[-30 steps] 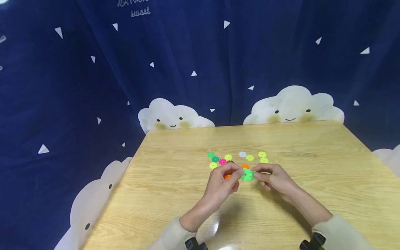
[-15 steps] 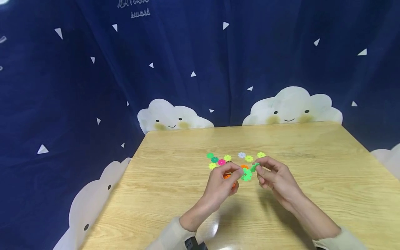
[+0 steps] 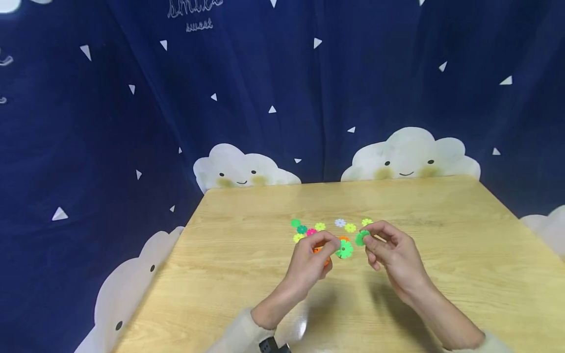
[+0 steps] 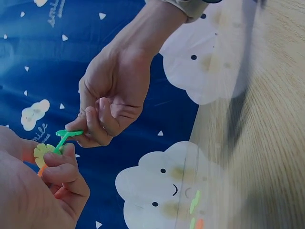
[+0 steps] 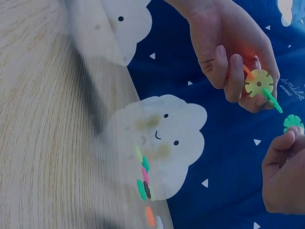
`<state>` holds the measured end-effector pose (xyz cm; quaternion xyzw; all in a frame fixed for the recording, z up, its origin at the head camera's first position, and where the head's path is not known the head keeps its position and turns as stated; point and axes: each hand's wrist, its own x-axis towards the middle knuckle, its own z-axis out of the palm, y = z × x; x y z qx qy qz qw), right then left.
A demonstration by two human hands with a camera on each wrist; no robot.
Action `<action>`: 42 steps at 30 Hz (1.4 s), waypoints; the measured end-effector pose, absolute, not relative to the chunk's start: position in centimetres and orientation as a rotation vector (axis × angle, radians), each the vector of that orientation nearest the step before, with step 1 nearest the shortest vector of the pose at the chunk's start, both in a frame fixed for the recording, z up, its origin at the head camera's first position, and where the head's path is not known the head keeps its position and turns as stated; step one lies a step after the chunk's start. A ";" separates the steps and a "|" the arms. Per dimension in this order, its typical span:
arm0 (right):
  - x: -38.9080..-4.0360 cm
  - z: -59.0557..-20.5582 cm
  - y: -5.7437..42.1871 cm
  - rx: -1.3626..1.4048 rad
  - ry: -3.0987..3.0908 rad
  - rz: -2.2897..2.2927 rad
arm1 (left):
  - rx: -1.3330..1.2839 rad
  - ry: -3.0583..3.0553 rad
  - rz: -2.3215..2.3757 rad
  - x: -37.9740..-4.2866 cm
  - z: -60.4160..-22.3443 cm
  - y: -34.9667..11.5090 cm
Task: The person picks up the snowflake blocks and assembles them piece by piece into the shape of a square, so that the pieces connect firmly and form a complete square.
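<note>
My left hand (image 3: 309, 262) grips a small cluster of joined, notched plastic discs. A yellow disc (image 5: 259, 83) sits in the middle, with an orange disc (image 4: 42, 170) on one side and a bright green disc (image 3: 345, 249) sticking out toward the right. Between thumb and index finger, my right hand (image 3: 399, 257) pinches a single green disc (image 3: 362, 238). A small gap separates it from the cluster's green disc in the right wrist view. Both hands are raised over the table. My left fingers cover much of the orange and yellow pieces in the head view.
Several loose discs lie on the wooden table (image 3: 247, 274) beyond my hands, among them a teal disc (image 3: 302, 229), a white disc (image 3: 340, 222), an orange disc (image 3: 344, 239) and yellow ones. A dark blue curtain (image 3: 247, 73) with clouds hangs behind the table.
My right hand has drawn up and slightly right, away from the cluster, and its green disc has turned to show more of its face. The left hand keeps its grip almost in place.
</note>
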<state>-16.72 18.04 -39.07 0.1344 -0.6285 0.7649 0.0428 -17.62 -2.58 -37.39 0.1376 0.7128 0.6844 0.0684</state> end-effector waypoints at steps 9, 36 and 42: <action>-16.2 -39.1 17.4 0.493 -1.868 2.285 | 0.465 2.128 2.067 -17.5 -37.3 -2.4; -17.6 -38.7 16.4 0.685 -1.804 2.194 | 0.511 1.965 2.174 -18.4 -37.3 -2.1; -18.1 -38.4 16.3 0.709 -1.810 2.175 | 0.497 1.971 2.197 -18.6 -37.0 -1.9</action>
